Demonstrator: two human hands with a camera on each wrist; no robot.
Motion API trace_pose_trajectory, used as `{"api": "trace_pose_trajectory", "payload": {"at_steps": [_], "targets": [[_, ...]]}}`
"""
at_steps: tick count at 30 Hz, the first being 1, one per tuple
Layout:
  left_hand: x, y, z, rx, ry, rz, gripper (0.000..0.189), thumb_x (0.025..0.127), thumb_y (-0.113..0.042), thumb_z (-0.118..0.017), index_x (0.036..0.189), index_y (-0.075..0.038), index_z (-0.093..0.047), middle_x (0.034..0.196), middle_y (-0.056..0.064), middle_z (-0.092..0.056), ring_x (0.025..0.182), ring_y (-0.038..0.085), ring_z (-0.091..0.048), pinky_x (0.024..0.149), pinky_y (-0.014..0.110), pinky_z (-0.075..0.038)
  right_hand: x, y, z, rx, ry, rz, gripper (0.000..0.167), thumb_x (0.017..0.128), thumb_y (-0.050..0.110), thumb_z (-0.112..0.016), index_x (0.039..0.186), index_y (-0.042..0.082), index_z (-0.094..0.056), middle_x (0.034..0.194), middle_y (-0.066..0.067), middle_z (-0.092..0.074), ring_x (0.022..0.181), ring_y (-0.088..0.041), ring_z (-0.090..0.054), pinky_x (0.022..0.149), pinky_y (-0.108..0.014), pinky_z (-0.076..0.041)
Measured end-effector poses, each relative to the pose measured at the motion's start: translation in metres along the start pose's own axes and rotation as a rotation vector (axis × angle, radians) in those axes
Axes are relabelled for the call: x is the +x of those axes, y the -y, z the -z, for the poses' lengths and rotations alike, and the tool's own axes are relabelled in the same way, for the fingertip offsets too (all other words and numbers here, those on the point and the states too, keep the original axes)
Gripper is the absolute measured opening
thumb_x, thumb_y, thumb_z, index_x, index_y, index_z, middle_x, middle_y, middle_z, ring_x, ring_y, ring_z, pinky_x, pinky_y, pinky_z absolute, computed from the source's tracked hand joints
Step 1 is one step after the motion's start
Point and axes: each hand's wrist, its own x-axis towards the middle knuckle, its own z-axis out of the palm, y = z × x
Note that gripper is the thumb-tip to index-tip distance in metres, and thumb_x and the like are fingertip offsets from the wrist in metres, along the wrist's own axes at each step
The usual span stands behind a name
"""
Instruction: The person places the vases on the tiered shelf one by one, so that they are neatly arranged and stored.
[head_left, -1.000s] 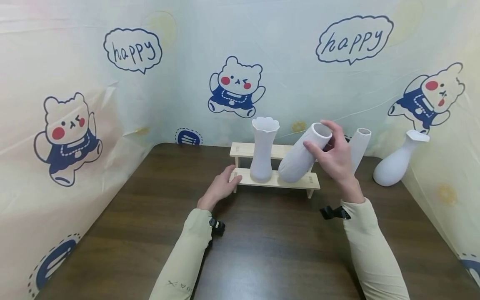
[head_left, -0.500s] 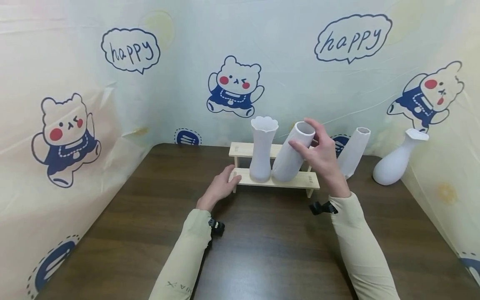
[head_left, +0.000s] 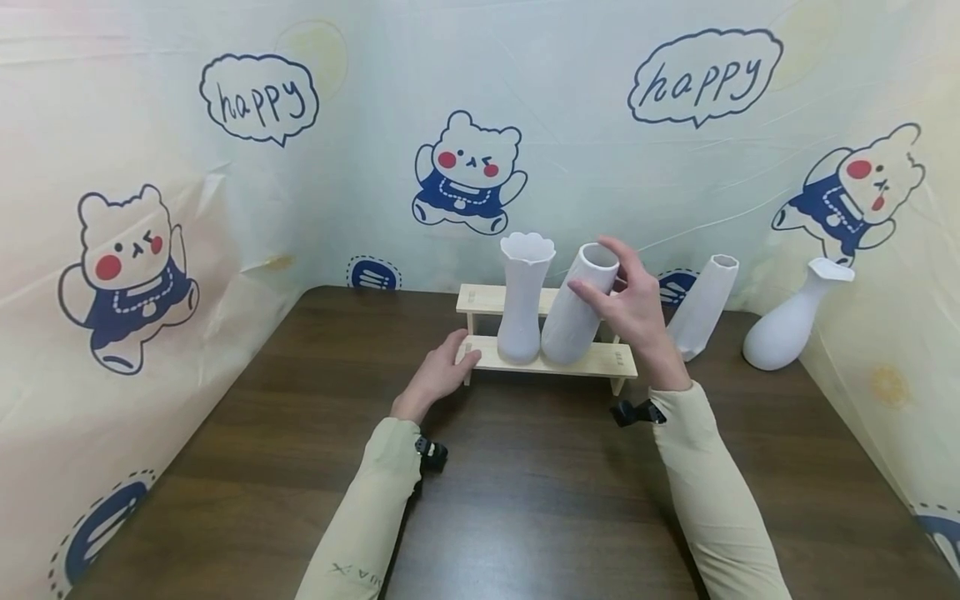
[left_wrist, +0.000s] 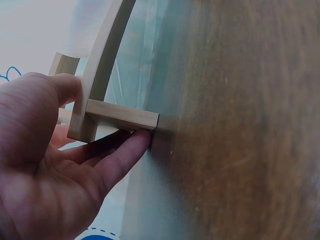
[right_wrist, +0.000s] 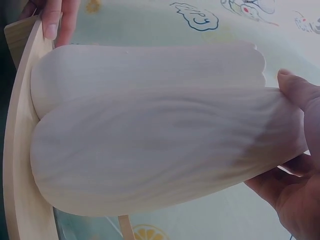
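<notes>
A two-tier wooden rack (head_left: 480, 358) stands toward the back of the table. My left hand (head_left: 437, 372) holds its left end, thumb on the lower shelf; in the left wrist view the fingers reach beneath, against the rack's leg (left_wrist: 125, 116). On the lower shelf a white vase with a scalloped rim (head_left: 521, 308) stands upright. Beside it a white vase with wavy ridges (head_left: 572, 321) leans to the right, its base on the shelf. My right hand (head_left: 633, 304) grips that vase near its mouth, thumb in front. In the right wrist view both vases touch along their lower parts.
Right of the rack stand a faceted white vase (head_left: 703, 308) and a narrow-necked, round-bodied white vase (head_left: 783, 329), partly near the wall sheet. A printed sheet (head_left: 600, 167) hangs behind and at both sides of the dark wooden table (head_left: 510, 500).
My right hand has carried the ridged vase left along the lower shelf, close to the scalloped one, and it leans less. The left hand stays on the rack.
</notes>
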Motion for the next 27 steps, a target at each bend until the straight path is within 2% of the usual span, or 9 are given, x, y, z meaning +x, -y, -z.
{"api": "trace_pose_trajectory", "payload": {"at_steps": [3, 10, 14, 27], "targets": [[0.0004, 0.0, 0.0, 0.003, 0.0, 0.0, 0.067, 0.1, -0.047, -0.049, 0.153, -0.013, -0.029, 0.155, 0.013, -0.04, 0.141, 0.032, -0.042, 0.115, 0.053, -0.035, 0.0, -0.0003, -0.0011, -0.009, 0.002, 0.005, 0.066, 0.079, 0.019, -0.083, 0.138, 0.016, -0.052, 0.117, -0.016, -0.065, 0.098, -0.025, -0.065, 0.079, -0.041, -0.057], [0.0, -0.0003, -0.0005, 0.003, -0.006, 0.005, 0.067, 0.1, -0.048, -0.05, 0.153, -0.014, -0.029, 0.156, 0.012, -0.039, 0.141, 0.032, -0.042, 0.114, 0.054, -0.035, 0.0011, -0.0021, -0.0046, 0.028, 0.016, 0.014, 0.066, 0.08, 0.019, -0.082, 0.138, 0.013, -0.052, 0.118, -0.02, -0.064, 0.099, -0.031, -0.066, 0.08, -0.053, -0.057], [-0.0001, -0.0005, -0.0003, 0.001, 0.002, 0.011, 0.068, 0.1, -0.048, -0.049, 0.154, -0.015, -0.027, 0.156, 0.012, -0.038, 0.142, 0.032, -0.041, 0.114, 0.054, -0.035, 0.0021, -0.0042, -0.0058, 0.023, 0.028, 0.004, 0.067, 0.08, 0.02, -0.082, 0.139, 0.014, -0.051, 0.121, -0.021, -0.063, 0.102, -0.033, -0.066, 0.082, -0.054, -0.057], [-0.0006, -0.0015, -0.0002, -0.003, 0.0, 0.021, 0.068, 0.099, -0.049, -0.049, 0.154, -0.016, -0.027, 0.157, 0.011, -0.037, 0.142, 0.032, -0.04, 0.115, 0.055, -0.034, 0.0067, -0.0015, -0.0028, -0.001, 0.163, -0.127, 0.071, 0.086, 0.038, -0.074, 0.146, 0.023, -0.04, 0.132, -0.017, -0.056, 0.112, -0.036, -0.061, 0.087, -0.058, -0.055]]}}
